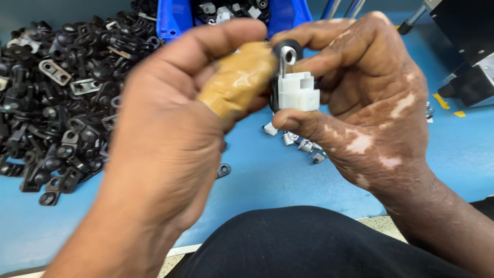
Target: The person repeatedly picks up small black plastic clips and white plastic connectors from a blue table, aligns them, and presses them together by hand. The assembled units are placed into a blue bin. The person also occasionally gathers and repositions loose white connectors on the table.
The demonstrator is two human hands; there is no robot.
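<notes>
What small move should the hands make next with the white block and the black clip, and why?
Probably press the black clip down further onto the white block. The right hand pinches both, the clip's metal eyelet stands above the block, and the left hand, its taped thumb against them, could steady the push.

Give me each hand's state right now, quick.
Left hand: closed, its tape-wrapped finger pressed against the black ring part.
Right hand: closed, pinching the white plastic clip with the black ring part.

Left hand (170,139), right hand (370,103) fingertip-close.
</notes>
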